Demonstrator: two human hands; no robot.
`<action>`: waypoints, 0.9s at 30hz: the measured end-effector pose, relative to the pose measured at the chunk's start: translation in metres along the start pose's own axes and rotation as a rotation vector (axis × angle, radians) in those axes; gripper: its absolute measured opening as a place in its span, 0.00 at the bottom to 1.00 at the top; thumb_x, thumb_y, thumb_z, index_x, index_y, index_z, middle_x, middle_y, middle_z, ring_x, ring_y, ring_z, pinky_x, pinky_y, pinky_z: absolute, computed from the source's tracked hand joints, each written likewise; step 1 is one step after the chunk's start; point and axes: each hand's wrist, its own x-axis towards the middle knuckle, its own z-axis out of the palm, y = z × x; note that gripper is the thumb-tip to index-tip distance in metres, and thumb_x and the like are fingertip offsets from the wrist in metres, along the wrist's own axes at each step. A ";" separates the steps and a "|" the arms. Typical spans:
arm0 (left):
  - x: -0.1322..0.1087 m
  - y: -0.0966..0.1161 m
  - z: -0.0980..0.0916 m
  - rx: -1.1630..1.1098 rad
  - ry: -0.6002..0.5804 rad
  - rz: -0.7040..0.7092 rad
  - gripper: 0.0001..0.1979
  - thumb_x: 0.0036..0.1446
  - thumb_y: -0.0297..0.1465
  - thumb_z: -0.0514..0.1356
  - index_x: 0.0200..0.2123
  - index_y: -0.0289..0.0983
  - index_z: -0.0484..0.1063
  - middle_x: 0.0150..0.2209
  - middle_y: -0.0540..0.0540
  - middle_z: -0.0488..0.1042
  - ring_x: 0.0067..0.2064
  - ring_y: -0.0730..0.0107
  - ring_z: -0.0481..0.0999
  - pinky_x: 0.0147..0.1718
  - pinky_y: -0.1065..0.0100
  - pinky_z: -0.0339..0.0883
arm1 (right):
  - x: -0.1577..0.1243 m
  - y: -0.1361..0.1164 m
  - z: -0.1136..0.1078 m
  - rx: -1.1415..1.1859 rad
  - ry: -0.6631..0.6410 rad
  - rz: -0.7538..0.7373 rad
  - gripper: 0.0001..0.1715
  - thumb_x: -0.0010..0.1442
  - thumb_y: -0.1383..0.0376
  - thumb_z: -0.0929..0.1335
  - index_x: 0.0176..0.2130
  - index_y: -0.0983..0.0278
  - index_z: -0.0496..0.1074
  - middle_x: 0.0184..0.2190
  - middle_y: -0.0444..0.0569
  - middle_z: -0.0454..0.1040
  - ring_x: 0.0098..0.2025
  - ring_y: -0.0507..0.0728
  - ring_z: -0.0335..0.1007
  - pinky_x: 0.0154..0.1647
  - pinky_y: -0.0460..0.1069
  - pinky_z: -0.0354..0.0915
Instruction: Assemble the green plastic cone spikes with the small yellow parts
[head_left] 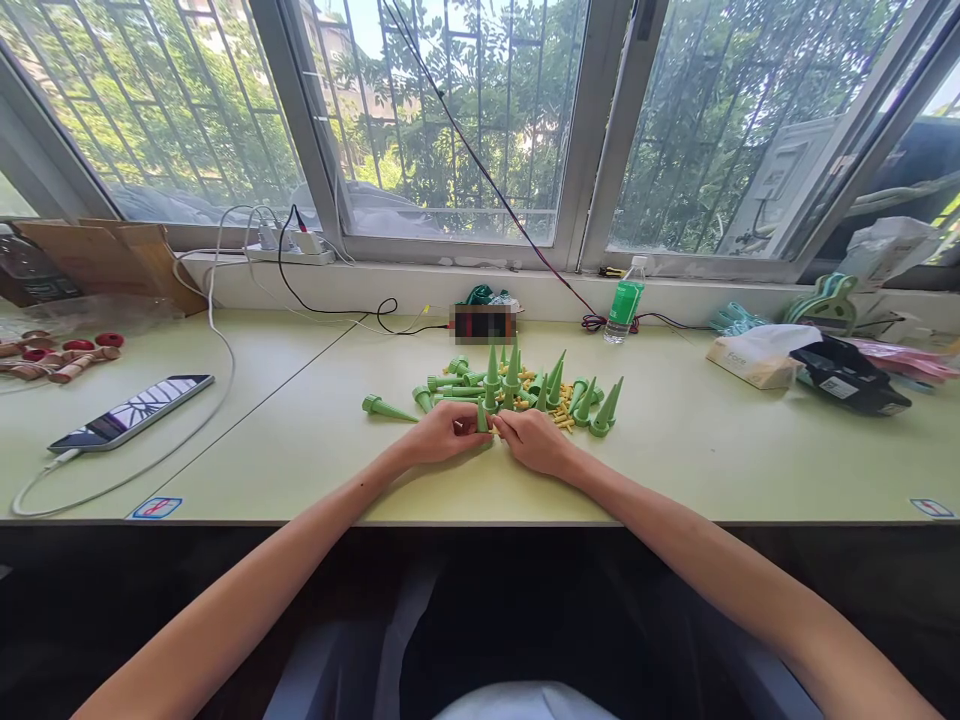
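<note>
A pile of several green plastic cone spikes [510, 385] lies on the pale green table [675, 460], mixed with small yellow pieces [559, 412]. My left hand [442, 435] is closed around one green cone [481, 418], held upright at the near edge of the pile. My right hand [534, 440] pinches a small yellow piece right beside that cone. Both hands touch each other at the fingertips. One cone [386, 408] lies apart on its side to the left.
A phone [131, 412] on a white cable lies at the left, with red and wooden toys [60, 358] behind it. A green bottle [624, 312] stands by the window sill. Tissue pack [757, 355], black bag [847, 375] and clutter fill the right.
</note>
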 end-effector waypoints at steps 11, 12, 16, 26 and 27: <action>0.002 -0.001 -0.003 -0.141 0.077 -0.077 0.18 0.57 0.43 0.64 0.31 0.31 0.74 0.24 0.49 0.66 0.26 0.76 0.60 0.23 0.73 0.55 | -0.002 0.003 -0.002 0.271 0.118 -0.063 0.10 0.68 0.66 0.66 0.50 0.62 0.67 0.36 0.48 0.75 0.33 0.54 0.69 0.36 0.47 0.61; 0.003 -0.002 -0.004 -0.168 0.076 -0.084 0.19 0.57 0.44 0.64 0.32 0.31 0.75 0.25 0.49 0.67 0.26 0.76 0.62 0.23 0.73 0.56 | -0.002 0.003 -0.002 0.273 0.122 -0.072 0.12 0.67 0.67 0.66 0.51 0.62 0.67 0.38 0.48 0.76 0.33 0.54 0.69 0.37 0.47 0.61; 0.003 -0.001 -0.005 -0.235 0.051 -0.111 0.21 0.55 0.46 0.65 0.32 0.31 0.75 0.24 0.48 0.67 0.25 0.75 0.63 0.21 0.73 0.55 | -0.001 0.004 -0.002 0.254 0.135 -0.087 0.13 0.67 0.69 0.66 0.52 0.62 0.67 0.43 0.51 0.76 0.37 0.55 0.71 0.38 0.48 0.62; 0.002 -0.002 -0.005 -0.247 -0.038 -0.117 0.20 0.56 0.45 0.64 0.34 0.31 0.75 0.25 0.50 0.65 0.26 0.76 0.60 0.23 0.73 0.52 | 0.000 0.010 0.002 0.210 0.119 -0.161 0.08 0.68 0.70 0.66 0.46 0.62 0.71 0.42 0.50 0.75 0.43 0.57 0.72 0.44 0.49 0.65; 0.002 -0.003 -0.005 -0.246 -0.046 -0.103 0.20 0.57 0.45 0.64 0.34 0.31 0.75 0.25 0.50 0.66 0.26 0.75 0.61 0.23 0.73 0.53 | 0.000 0.010 0.003 0.203 0.115 -0.163 0.07 0.68 0.70 0.66 0.46 0.62 0.71 0.41 0.50 0.75 0.43 0.57 0.71 0.44 0.49 0.65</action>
